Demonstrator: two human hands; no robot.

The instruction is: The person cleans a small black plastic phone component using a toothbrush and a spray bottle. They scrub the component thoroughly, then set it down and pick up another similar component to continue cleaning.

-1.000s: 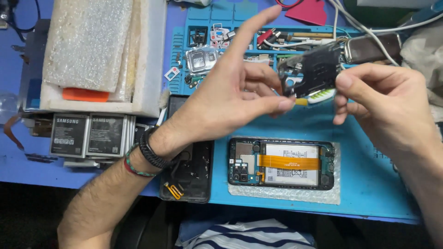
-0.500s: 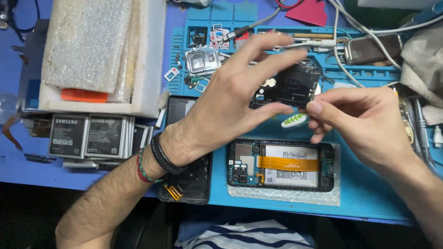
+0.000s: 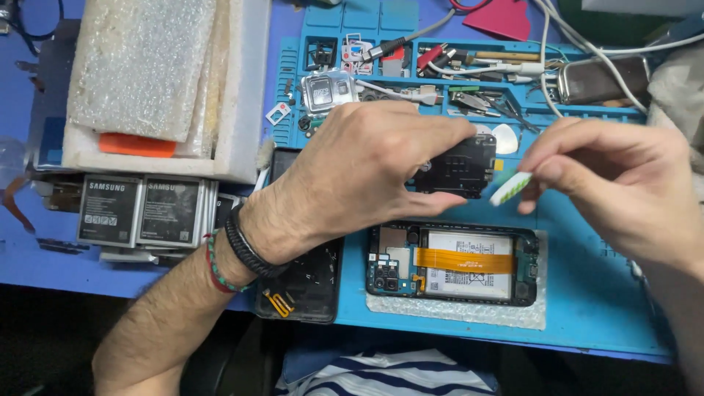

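My left hand (image 3: 367, 172) grips a small black plastic phone part (image 3: 458, 167) above the blue mat (image 3: 587, 293). My right hand (image 3: 616, 183) pinches a thin white strip with green and yellow marks (image 3: 511, 188), now pulled a little away from the black part's right edge. Below both hands an opened phone (image 3: 452, 262) lies face down on a bubble-wrap pad, showing its battery, an orange flex cable and the camera module at its left end.
A black phone back cover (image 3: 304, 282) lies under my left wrist. Several phone batteries (image 3: 139, 211) are stacked at left beside a white foam box (image 3: 158, 88) of bubble wrap. Tools, cables, a pick and a metal cover fill the mat's tray compartments (image 3: 469, 70).
Both hands have dropped lower, nearer the opened phone. My left hand has rolled palm-down over the black part, and my right hand has drawn the white strip off to the right.
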